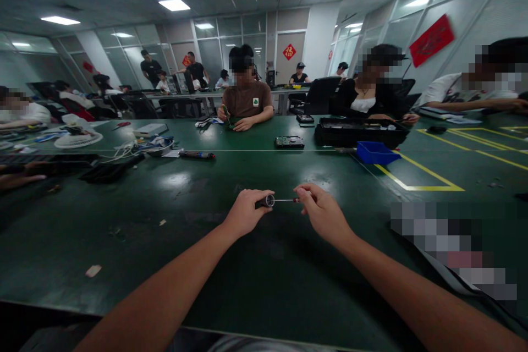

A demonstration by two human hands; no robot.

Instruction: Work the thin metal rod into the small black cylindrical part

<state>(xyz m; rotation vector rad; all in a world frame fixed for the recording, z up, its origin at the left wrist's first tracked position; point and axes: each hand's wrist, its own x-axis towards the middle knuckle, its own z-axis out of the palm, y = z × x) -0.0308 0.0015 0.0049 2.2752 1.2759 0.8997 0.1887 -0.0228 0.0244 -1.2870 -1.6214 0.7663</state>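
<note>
Held a dark cylinder (269, 201) in the left hand (246, 213), with thumb and fingers wrapped about it and a round, hollow-looking end turned toward the viewer. Pinched a thin screwdriver (284, 200) narrowly between the fingertips of the right hand (322, 213), pointing its metal shaft leftward to the side of the cylinder, over the green table (247, 286). Judged the work under way rather than finished: had cylinder and screwdriver both in hand and lined up, with the cylinder seemingly in one piece. Could not make out any screw or slot at the tip, nor tell touching from a slight gap, so could not gauge the amount left. Noticed paper-like scraps (93, 270) on the tabletop to the left and, to the right, a pixelated item (454, 253) too obscured to identify. Farther ahead, found a hard drive (289, 142) with its circuit board up, and a blue bin (377, 153) beside a long black casing (355, 135). Across the table, saw a co-worker in a brown shirt (247, 100) holding a small green object (227, 115), and other people (369, 88) seated to both sides
</note>
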